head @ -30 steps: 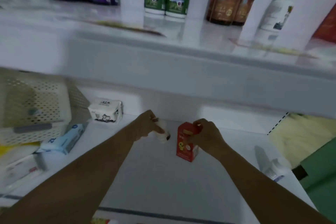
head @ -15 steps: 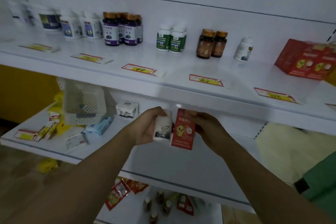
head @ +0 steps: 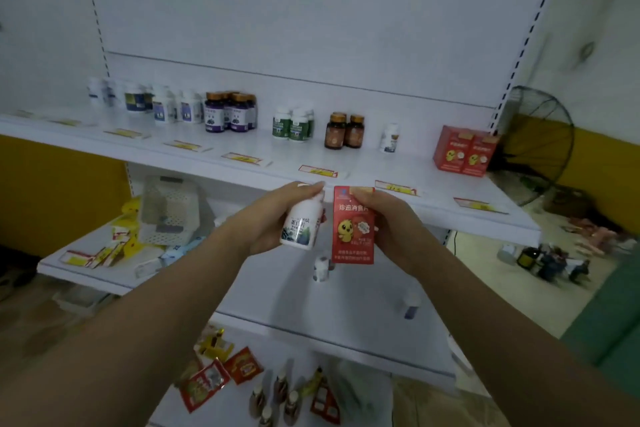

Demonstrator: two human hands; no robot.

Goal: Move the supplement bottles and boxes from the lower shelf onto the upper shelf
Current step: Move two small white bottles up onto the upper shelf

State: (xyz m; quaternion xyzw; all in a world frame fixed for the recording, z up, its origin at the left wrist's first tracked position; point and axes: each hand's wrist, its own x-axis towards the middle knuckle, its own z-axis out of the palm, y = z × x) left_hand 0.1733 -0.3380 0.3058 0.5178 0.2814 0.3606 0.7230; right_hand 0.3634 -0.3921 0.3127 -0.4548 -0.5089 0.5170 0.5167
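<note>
My left hand (head: 268, 218) grips a white supplement bottle (head: 302, 225) with a dark label, held upright. My right hand (head: 388, 222) holds a red box (head: 353, 229) with a yellow chick on it. Both are raised side by side just below the front edge of the upper shelf (head: 433, 204). On that shelf stand rows of bottles, among them purple ones (head: 228, 113), green-labelled ones (head: 294, 125), amber ones (head: 344, 131), a white bottle (head: 389, 138) and two matching red boxes (head: 464, 152). On the lower shelf (head: 346, 302) a small white bottle (head: 321, 269) and another bottle (head: 410, 305) remain.
A perforated white basket (head: 166, 211), yellow tags and flat boxes crowd the lower shelf's left end. Price labels (head: 317, 170) line the upper shelf's front. Sachets and small bottles (head: 277, 392) lie on the bottom shelf. A black fan (head: 533, 146) stands at the right.
Both hands picked the bottle and the red box up off the lower shelf and raised them to the upper shelf's edge. The view tilted upward.
</note>
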